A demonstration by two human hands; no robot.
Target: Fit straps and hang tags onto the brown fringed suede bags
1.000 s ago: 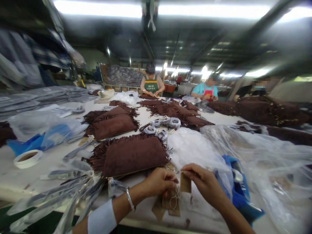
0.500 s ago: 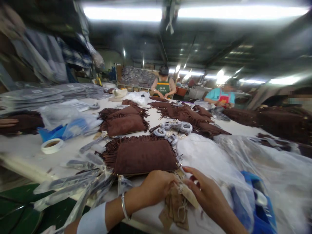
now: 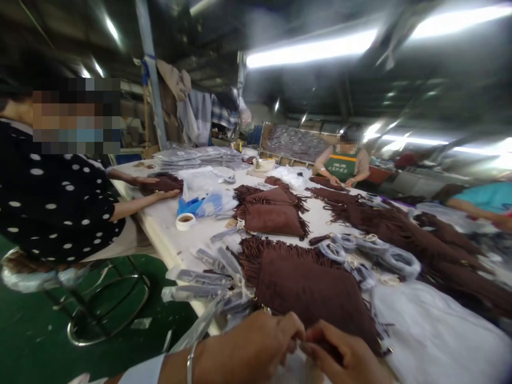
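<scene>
Viewpoint had swung left since half a second ago in the head view: the bags shifted right, both working hands sat lower, and a co-worker in a black top with white dots (image 3: 52,197) came into sight at left (only a hand had shown there before).

Grip: left hand (image 3: 260,341) and right hand (image 3: 348,352) were together at the bottom edge, thumbs pressed to fingers, both clamped on a small whitish thin piece (image 3: 298,344) (blurred; couldn't tell string from plastic). Left wrist carried a silver metal bangle (image 3: 190,365), with a pale blue sleeve (image 3: 144,370) behind it.

Just beyond the hands, a flat dark-brown suede-like bag with fringe (image 3: 312,288) lay on the long white table (image 3: 162,221). Couldn't tell whether the right hand touched it. Farther back, smaller brown fringed bags (image 3: 276,220) lay overlapped. Left of the near bag: grey strips in clear plastic (image 3: 204,277). Right of it: grey coiled straps in plastic wrap (image 3: 402,262) and a heap of thin white sheeting (image 3: 432,320).

At the table's left side, a white tape roll (image 3: 184,226) stood next to a crumpled blue plastic bag (image 3: 198,205). Dotted-top co-worker had both hands on a dark-brown fringed piece (image 3: 163,183). Across the table, a co-worker in a green apron (image 3: 342,165) bent over brown material.
</scene>
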